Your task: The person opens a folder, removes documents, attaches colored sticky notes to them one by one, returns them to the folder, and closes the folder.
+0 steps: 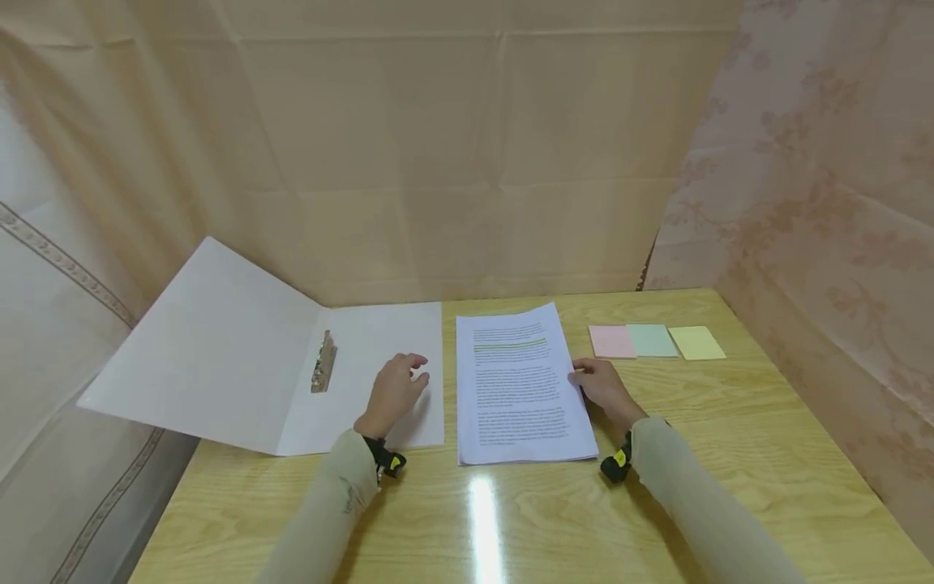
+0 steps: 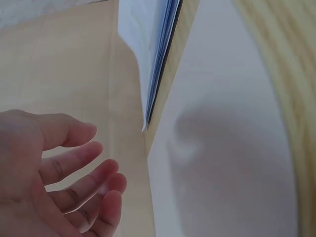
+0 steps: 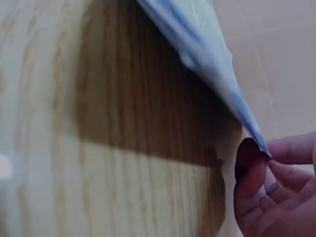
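Note:
A stack of printed paper sheets (image 1: 514, 405) lies on the table, with a green highlighted line near the top of its first page. My right hand (image 1: 604, 389) pinches the stack's right edge between thumb and fingers; in the right wrist view that edge of the papers (image 3: 217, 69) is raised off the wood. Over the right cover of an opened white folder (image 1: 372, 324) hovers my left hand (image 1: 397, 393), its fingers loosely bent and holding nothing. The folder's metal clip (image 1: 323, 362) sits near its spine, left of that hand.
Pink (image 1: 612, 341), green (image 1: 652, 341) and yellow (image 1: 696, 343) sticky note pads lie in a row at the right. The folder's left cover (image 1: 212, 349) stands tilted up beyond the table's left edge. A beige cloth (image 1: 467, 162) hangs behind the table.

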Tool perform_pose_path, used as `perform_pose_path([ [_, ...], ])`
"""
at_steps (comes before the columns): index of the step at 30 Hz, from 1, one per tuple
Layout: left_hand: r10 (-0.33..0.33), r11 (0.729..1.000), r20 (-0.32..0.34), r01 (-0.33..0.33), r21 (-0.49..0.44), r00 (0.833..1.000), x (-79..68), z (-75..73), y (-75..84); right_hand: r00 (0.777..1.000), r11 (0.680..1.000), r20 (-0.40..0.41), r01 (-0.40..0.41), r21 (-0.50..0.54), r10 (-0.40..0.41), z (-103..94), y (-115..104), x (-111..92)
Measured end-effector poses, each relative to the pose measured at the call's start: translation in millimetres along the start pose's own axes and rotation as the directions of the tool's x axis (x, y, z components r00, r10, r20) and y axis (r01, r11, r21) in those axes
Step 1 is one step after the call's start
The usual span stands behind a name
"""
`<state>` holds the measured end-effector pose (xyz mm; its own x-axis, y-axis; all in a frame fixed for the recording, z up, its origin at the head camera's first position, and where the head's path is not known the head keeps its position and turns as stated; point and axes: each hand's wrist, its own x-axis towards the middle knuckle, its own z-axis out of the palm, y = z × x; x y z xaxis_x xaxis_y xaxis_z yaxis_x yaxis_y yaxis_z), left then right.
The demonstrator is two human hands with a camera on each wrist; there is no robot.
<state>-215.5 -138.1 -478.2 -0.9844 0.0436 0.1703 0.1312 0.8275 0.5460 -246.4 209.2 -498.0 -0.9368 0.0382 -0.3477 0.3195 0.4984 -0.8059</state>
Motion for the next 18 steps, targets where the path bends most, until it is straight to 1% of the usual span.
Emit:
perform_pose_path([
  [2,0.009,1.000,0.029,-0.009,0.011,1.000,0.8,3.2,3.0,1.000,1.000,-0.003,0.002,-0.007,-0.002,0.1,-1.1,-1.2],
  [4,0.002,1.000,0.050,-0.003,0.021,0.999,1.6,5.8,6.1,1.000,1.000,-0.003,0.003,-0.010,-0.003,0.2,-1.8,-1.9],
  [8,0.001,0.999,0.077,-0.005,0.047,0.997,3.5,10.6,11.6,1.000,0.999,-0.004,0.020,-0.027,-0.021,0.3,-0.3,-0.3],
  [14,0.020,1.000,0.137,-0.020,0.003,0.990,2.9,20.6,16.4,0.999,0.997,-0.008,0.039,-0.066,-0.040,0.4,3.9,3.9],
  [18,0.034,0.999,0.169,-0.034,-0.002,0.985,2.2,28.1,18.4,0.999,0.996,-0.020,0.043,-0.083,-0.044,1.1,3.3,4.6],
])
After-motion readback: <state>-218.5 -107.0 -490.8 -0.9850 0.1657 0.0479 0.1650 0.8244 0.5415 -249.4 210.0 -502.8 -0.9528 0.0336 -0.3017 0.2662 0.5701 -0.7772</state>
